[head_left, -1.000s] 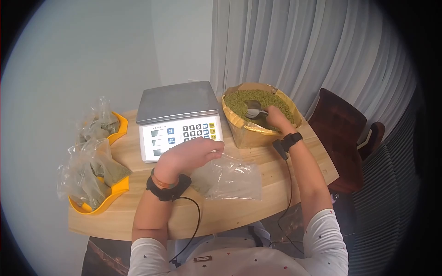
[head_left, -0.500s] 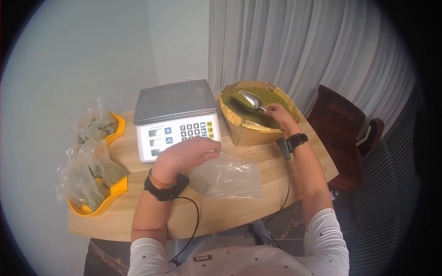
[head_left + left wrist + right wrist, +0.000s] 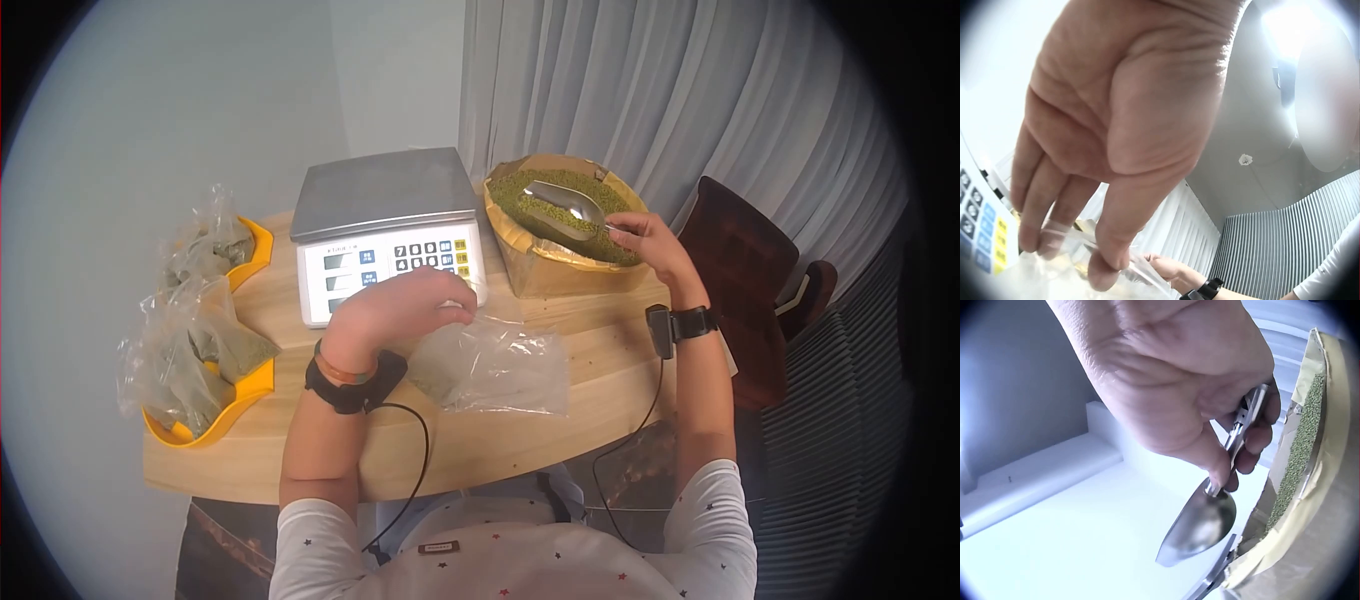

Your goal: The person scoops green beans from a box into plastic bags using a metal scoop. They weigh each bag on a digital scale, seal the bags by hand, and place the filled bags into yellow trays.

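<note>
The right hand (image 3: 650,243) grips the handle of a metal scoop (image 3: 570,207), which holds green granules above the granule-filled box (image 3: 545,275). In the right wrist view, fingers and thumb of the right hand (image 3: 1172,381) wrap the handle of the scoop (image 3: 1200,525), beside the box's taped rim (image 3: 1291,537). The left hand (image 3: 405,305), in front of the scale, pinches the edge of a clear plastic bag (image 3: 510,370) lying on the table. In the left wrist view, thumb and fingertips of the left hand (image 3: 1116,106) meet at the plastic (image 3: 1141,272).
A white scale (image 3: 385,195) with a grey plate stands left of the box. Two yellow holders (image 3: 262,255) with filled clear bags (image 3: 215,350) are at the table's left. A dark red chair (image 3: 735,290) stands at the right, before grey curtains. Cables hang from both wrist cameras.
The right hand has lifted the scoop out of the granules and moved it right, with granules now in it. The left hand keeps hold of the bag's edge.
</note>
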Demonstrator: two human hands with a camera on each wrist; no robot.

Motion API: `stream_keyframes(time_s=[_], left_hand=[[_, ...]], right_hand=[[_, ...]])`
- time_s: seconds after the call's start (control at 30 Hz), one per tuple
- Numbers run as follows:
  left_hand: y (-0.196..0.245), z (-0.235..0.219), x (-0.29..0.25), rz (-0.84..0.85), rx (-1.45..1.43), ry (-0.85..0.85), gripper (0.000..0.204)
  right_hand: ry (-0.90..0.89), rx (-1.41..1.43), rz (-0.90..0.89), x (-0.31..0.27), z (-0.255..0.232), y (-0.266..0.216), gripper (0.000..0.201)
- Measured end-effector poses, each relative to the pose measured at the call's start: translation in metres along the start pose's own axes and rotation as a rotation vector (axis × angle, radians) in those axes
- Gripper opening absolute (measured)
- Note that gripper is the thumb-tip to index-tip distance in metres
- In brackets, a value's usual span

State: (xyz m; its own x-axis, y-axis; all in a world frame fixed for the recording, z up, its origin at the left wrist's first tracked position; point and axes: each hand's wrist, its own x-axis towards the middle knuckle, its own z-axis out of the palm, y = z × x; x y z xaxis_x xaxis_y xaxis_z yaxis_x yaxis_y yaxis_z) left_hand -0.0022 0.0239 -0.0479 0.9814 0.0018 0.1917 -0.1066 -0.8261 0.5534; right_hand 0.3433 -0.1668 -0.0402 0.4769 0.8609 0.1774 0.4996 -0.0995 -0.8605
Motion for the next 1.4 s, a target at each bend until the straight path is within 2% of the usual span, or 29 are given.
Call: stream_keyframes(time_s=[0.03, 0.07, 0.13, 0.27, 0.33, 0.37, 0.43, 0.47, 0.53, 0.57, 0.63, 0.77, 0.87, 0.93, 0.97, 1.0, 1.07, 1.2, 1.27, 1.33, 1.4], left_hand=[[0.001, -0.001, 0.001, -0.019, 0.005, -0.019, 0.015], [0.002, -0.001, 0.001, -0.037, 0.010, -0.039, 0.018], [-0.001, 0.000, 0.002, -0.041, 0.007, -0.044, 0.019], [0.003, -0.001, 0.001, -0.037, 0.011, -0.039, 0.018], [0.005, -0.002, 0.001, -0.045, 0.009, -0.043, 0.018], [0.007, -0.003, 0.002, -0.045, 0.007, -0.038, 0.018], [0.005, -0.001, 0.002, -0.053, -0.002, -0.033, 0.018], [0.003, 0.001, 0.001, -0.022, 0.009, -0.005, 0.016], [0.003, 0.002, 0.001, 0.005, 0.017, 0.022, 0.014], [0.006, 0.001, 0.001, -0.001, 0.019, 0.009, 0.015], [0.007, 0.000, 0.001, -0.004, 0.025, -0.005, 0.015], [0.008, -0.001, 0.000, -0.022, 0.041, -0.011, 0.015], [0.009, -0.002, -0.002, -0.025, 0.034, -0.002, 0.014], [0.007, -0.002, -0.003, -0.037, 0.036, 0.007, 0.013], [0.006, -0.001, -0.003, -0.040, 0.039, 0.008, 0.013], [0.005, -0.001, -0.002, -0.044, 0.043, 0.009, 0.013], [0.005, -0.002, -0.002, -0.066, 0.042, -0.009, 0.016], [0.007, -0.004, -0.001, -0.112, 0.024, -0.040, 0.019], [0.005, -0.001, -0.001, -0.083, 0.033, -0.016, 0.016], [0.002, 0.001, -0.001, -0.056, 0.041, 0.004, 0.013], [-0.001, 0.002, -0.001, -0.045, 0.041, 0.000, 0.013]], right_hand=[[-0.076, -0.008, 0.001, -0.004, -0.003, -0.006, 0.027], [-0.081, -0.008, 0.007, -0.008, -0.003, -0.011, 0.027], [-0.244, 0.017, -0.007, -0.016, 0.001, -0.026, 0.025], [-0.329, -0.095, -0.052, -0.027, 0.010, -0.050, 0.025], [-0.371, -0.237, -0.171, -0.029, 0.017, -0.059, 0.023], [-0.379, -0.235, -0.169, -0.032, 0.021, -0.066, 0.023], [-0.331, -0.410, -0.292, -0.041, 0.031, -0.081, 0.022], [-0.339, -0.408, -0.290, -0.045, 0.036, -0.089, 0.022], [-0.270, -0.724, -0.445, -0.054, 0.046, -0.104, 0.021], [-0.272, -0.723, -0.444, -0.060, 0.051, -0.110, 0.021], [-0.165, -0.818, -0.595, -0.070, 0.060, -0.119, 0.021], [-0.116, -0.851, -0.631, -0.076, 0.063, -0.128, 0.019], [-0.163, -0.830, -0.555, -0.063, 0.046, -0.121, 0.020], [-0.125, -0.682, -0.432, -0.052, 0.032, -0.117, 0.020], [-0.077, -0.658, -0.257, -0.046, 0.027, -0.117, 0.021], [-0.072, -0.658, -0.258, -0.037, 0.022, -0.108, 0.021], [0.147, -0.661, -0.189, -0.013, 0.015, -0.069, 0.023], [0.210, -0.680, -0.131, 0.031, 0.011, -0.004, 0.026], [0.227, -0.778, -0.085, 0.051, 0.012, 0.029, 0.031], [0.245, -0.834, -0.102, 0.065, 0.020, 0.050, 0.033], [0.266, -0.882, -0.016, 0.076, 0.030, 0.065, 0.037]])
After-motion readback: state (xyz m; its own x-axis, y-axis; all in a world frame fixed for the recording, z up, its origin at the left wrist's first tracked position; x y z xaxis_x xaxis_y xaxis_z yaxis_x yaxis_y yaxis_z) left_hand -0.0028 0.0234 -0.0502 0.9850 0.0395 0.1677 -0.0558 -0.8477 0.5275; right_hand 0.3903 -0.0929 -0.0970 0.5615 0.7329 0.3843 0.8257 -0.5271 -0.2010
